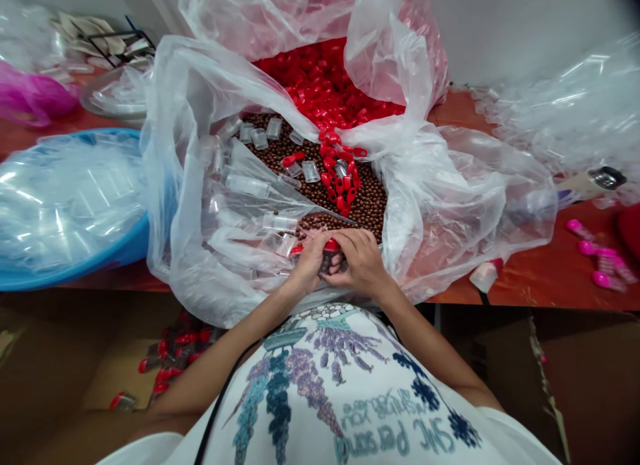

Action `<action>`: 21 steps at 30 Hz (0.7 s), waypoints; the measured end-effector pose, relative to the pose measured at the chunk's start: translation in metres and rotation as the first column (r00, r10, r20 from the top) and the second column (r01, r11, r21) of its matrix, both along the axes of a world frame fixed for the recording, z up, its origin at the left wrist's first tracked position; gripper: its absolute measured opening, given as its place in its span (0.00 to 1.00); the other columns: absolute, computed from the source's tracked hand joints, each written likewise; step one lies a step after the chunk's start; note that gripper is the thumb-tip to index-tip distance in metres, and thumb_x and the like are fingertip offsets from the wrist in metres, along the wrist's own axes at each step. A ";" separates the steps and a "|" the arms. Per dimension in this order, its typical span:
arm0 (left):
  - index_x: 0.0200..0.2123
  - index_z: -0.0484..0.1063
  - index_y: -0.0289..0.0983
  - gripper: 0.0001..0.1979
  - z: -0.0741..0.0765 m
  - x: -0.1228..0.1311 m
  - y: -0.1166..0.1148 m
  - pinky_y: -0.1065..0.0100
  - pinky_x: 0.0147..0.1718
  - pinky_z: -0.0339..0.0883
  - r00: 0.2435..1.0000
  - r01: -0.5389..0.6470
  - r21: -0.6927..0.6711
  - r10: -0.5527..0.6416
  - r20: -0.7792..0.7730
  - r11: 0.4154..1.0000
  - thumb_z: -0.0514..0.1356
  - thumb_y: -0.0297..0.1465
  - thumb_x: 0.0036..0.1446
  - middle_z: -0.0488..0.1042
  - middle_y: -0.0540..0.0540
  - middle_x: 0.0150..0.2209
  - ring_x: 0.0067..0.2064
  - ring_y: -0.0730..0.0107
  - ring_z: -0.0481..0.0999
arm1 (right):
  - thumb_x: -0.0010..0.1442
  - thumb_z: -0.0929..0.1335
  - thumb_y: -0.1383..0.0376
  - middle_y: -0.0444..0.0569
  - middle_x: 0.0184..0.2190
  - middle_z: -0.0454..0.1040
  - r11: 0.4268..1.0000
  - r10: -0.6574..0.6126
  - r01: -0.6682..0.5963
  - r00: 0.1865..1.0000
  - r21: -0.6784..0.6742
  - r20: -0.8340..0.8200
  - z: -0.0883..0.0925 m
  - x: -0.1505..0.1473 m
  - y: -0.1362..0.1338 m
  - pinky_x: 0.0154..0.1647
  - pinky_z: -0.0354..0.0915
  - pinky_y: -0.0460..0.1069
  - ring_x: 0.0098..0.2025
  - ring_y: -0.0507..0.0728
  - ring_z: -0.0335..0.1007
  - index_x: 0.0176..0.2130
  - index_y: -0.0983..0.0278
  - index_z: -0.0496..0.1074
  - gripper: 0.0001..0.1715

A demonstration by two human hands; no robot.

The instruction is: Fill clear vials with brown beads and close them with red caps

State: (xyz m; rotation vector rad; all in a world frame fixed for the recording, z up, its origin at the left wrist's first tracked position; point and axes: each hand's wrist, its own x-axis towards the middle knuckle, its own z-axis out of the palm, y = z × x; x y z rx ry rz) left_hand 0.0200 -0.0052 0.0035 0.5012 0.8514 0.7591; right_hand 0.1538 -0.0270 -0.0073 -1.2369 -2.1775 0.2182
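Both my hands meet at the near edge of a big clear plastic bag (pixel 185 238). My left hand (pixel 311 259) is closed around a small clear bottle (pixel 327 261) with a red cap (pixel 331 245), filled with brown balls. My right hand (pixel 361 259) wraps the same bottle from the other side, fingers over the cap. Another red cap (pixel 297 250) shows beside my left fingers. Just beyond lie loose brown balls (pixel 373 201), a heap of red caps (pixel 340 171) and several empty clear containers (pixel 311 171) inside the bag.
A blue basin (pixel 135 241) of clear plastic pieces stands at left. Behind is a bag full of red caps (pixel 320 71). Filled red-capped bottles (pixel 175 351) lie in a cardboard box (pixel 107 358) below left. Pink-capped tubes (pixel 603 251) rest on the red table (pixel 530 278) at right.
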 end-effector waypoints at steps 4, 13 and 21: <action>0.23 0.65 0.36 0.18 -0.001 -0.004 -0.005 0.74 0.15 0.57 0.995 0.023 -0.005 -0.023 -0.095 1.000 0.54 0.45 0.54 0.66 0.50 0.15 0.15 0.75 0.64 | 0.50 0.69 0.54 0.57 0.52 0.68 1.000 0.011 -0.011 1.000 0.017 -0.006 -0.001 0.002 -0.005 0.57 0.53 0.60 0.54 0.65 0.61 0.57 0.65 0.61 0.38; 0.34 0.70 0.36 0.19 0.007 -0.002 -0.005 0.72 0.17 0.58 0.999 0.026 0.072 -0.022 -0.047 0.997 0.48 0.44 0.58 0.64 0.52 0.15 0.16 0.73 0.62 | 0.52 0.70 0.53 0.58 0.55 0.65 0.999 0.000 -0.003 0.999 -0.042 -0.052 0.003 -0.004 -0.007 0.57 0.55 0.59 0.56 0.64 0.60 0.59 0.65 0.57 0.41; 0.49 0.64 0.38 0.20 0.023 -0.041 0.018 0.73 0.19 0.60 0.981 -0.133 0.266 0.165 -0.101 0.955 0.54 0.41 0.57 0.65 0.56 0.17 0.15 0.77 0.61 | 0.58 0.68 0.53 0.55 0.54 0.64 0.985 -0.143 0.124 0.977 -0.124 -0.161 0.005 0.021 0.005 0.58 0.58 0.59 0.58 0.63 0.59 0.60 0.59 0.57 0.35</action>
